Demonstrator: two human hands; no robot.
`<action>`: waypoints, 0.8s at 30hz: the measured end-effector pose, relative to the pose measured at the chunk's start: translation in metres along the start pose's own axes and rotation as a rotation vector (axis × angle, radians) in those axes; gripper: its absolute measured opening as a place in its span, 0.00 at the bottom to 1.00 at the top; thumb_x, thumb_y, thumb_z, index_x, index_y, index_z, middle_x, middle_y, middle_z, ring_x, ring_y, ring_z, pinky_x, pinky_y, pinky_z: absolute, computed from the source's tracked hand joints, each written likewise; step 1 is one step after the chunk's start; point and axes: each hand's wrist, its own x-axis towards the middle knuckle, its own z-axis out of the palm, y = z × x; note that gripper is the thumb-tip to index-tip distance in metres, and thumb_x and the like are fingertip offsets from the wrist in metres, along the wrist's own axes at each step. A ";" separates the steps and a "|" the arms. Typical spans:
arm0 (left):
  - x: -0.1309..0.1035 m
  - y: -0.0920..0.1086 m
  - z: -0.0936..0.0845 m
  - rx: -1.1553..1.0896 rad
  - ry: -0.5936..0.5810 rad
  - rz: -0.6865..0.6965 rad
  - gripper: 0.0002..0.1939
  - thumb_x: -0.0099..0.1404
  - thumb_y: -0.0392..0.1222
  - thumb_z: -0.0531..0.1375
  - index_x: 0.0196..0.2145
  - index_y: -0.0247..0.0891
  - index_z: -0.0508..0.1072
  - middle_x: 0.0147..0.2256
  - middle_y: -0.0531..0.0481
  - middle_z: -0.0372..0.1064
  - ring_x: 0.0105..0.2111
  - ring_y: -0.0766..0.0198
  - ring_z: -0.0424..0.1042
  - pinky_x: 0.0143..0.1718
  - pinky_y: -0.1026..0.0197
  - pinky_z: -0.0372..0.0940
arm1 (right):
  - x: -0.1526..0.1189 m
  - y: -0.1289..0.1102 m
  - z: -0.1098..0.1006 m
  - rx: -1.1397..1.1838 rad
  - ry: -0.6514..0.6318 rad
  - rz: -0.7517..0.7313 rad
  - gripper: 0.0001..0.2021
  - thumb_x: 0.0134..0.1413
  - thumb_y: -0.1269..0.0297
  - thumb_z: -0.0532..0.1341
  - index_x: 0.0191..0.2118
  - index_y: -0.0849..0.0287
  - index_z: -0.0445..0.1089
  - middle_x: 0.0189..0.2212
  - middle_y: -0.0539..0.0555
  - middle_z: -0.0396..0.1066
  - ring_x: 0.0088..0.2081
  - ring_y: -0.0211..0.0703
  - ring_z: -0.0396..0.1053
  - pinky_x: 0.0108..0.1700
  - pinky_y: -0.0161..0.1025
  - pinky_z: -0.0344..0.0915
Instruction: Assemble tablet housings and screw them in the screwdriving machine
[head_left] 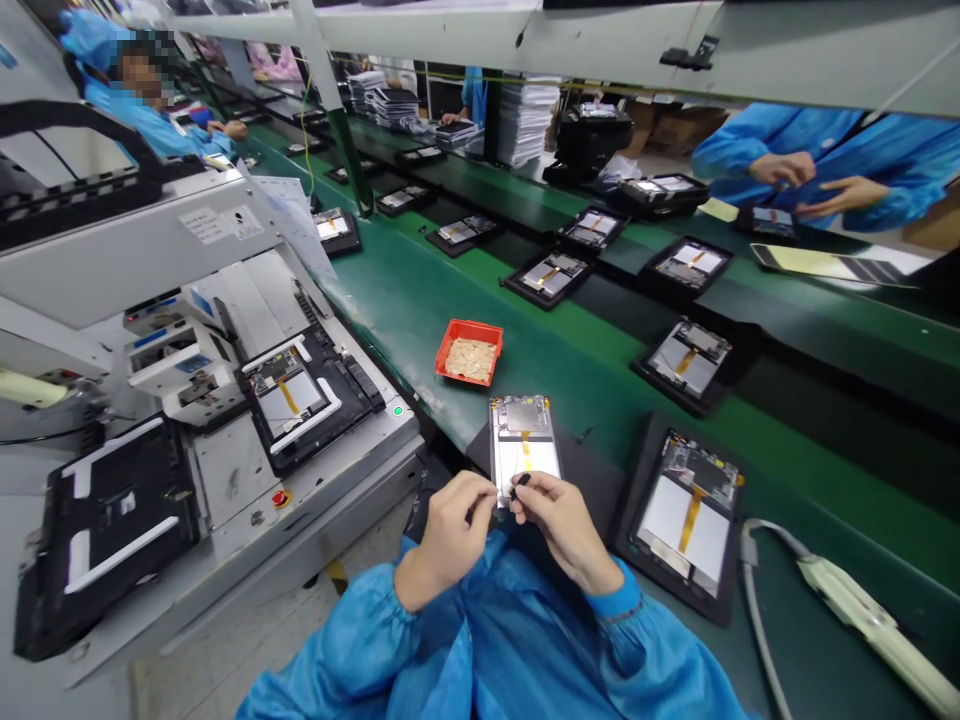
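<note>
An opened tablet (pixel 523 420) lies in front of me, its circuit board at the far end and a silver battery with an orange ribbon below. My right hand (pixel 561 522) is closed in a pinch on a small black part (pixel 520 486) above the tablet's near end. At the near left corner, the fingers of my left hand (pixel 454 528) are pinched together; whatever is between them is hidden. A thin wire seems to run over the battery near my fingertips. Under the tablet is a dark mat (pixel 592 470).
A red tray (pixel 447 372) of small tan pieces stands beyond the tablet. Left is a machine holding another tablet (pixel 289 395) in a fixture. To the right are a tablet in a black holder (pixel 637 470) and a corded electric screwdriver (pixel 862 610). Co-workers sit across and far left.
</note>
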 end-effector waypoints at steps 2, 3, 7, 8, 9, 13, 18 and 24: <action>-0.003 0.003 0.002 0.062 -0.044 0.037 0.11 0.71 0.37 0.53 0.39 0.41 0.76 0.36 0.45 0.74 0.37 0.58 0.72 0.41 0.57 0.66 | 0.000 0.002 0.001 -0.062 0.033 -0.085 0.14 0.46 0.59 0.72 0.36 0.62 0.74 0.23 0.50 0.70 0.26 0.36 0.68 0.31 0.34 0.66; -0.003 0.004 0.003 0.086 -0.069 0.036 0.12 0.71 0.37 0.53 0.39 0.41 0.77 0.37 0.44 0.74 0.38 0.57 0.72 0.42 0.56 0.66 | 0.001 0.002 0.001 -0.085 0.042 -0.122 0.14 0.46 0.60 0.72 0.37 0.61 0.74 0.24 0.49 0.70 0.27 0.37 0.69 0.32 0.35 0.67; 0.002 0.003 0.005 0.115 -0.070 -0.028 0.12 0.71 0.37 0.53 0.40 0.41 0.77 0.38 0.45 0.74 0.38 0.58 0.73 0.41 0.58 0.65 | 0.001 0.005 -0.002 -0.145 0.039 -0.205 0.15 0.45 0.57 0.73 0.36 0.58 0.71 0.26 0.49 0.71 0.29 0.40 0.72 0.36 0.38 0.70; 0.003 0.003 0.005 0.116 -0.072 -0.043 0.12 0.71 0.37 0.53 0.40 0.41 0.77 0.38 0.46 0.74 0.38 0.58 0.73 0.41 0.58 0.65 | 0.001 0.006 -0.003 -0.168 0.029 -0.218 0.16 0.46 0.56 0.72 0.35 0.58 0.71 0.27 0.50 0.72 0.30 0.41 0.72 0.37 0.39 0.71; 0.005 0.002 0.005 0.118 -0.077 -0.054 0.11 0.70 0.37 0.54 0.40 0.41 0.77 0.37 0.46 0.74 0.38 0.59 0.73 0.40 0.59 0.65 | 0.001 0.007 -0.004 -0.201 0.021 -0.235 0.15 0.47 0.54 0.72 0.35 0.58 0.71 0.28 0.51 0.73 0.31 0.42 0.73 0.38 0.40 0.71; 0.009 -0.001 0.002 0.159 -0.128 -0.072 0.11 0.70 0.37 0.55 0.37 0.41 0.78 0.35 0.47 0.74 0.35 0.60 0.72 0.38 0.59 0.64 | -0.001 0.009 -0.009 -0.420 0.013 -0.334 0.12 0.54 0.53 0.67 0.36 0.57 0.72 0.31 0.53 0.74 0.34 0.45 0.73 0.40 0.41 0.71; 0.013 -0.004 0.000 0.177 -0.177 -0.058 0.13 0.71 0.39 0.53 0.38 0.41 0.79 0.35 0.47 0.74 0.35 0.59 0.73 0.39 0.58 0.64 | -0.006 0.001 -0.010 -0.654 -0.036 -0.431 0.09 0.61 0.57 0.60 0.38 0.56 0.73 0.33 0.53 0.75 0.35 0.44 0.73 0.41 0.40 0.69; 0.015 -0.005 -0.002 0.196 -0.230 -0.027 0.14 0.72 0.39 0.52 0.38 0.41 0.78 0.35 0.47 0.74 0.36 0.59 0.72 0.38 0.58 0.63 | -0.006 -0.008 -0.009 -0.749 -0.088 -0.452 0.06 0.62 0.61 0.59 0.37 0.55 0.72 0.33 0.51 0.75 0.35 0.43 0.73 0.41 0.38 0.68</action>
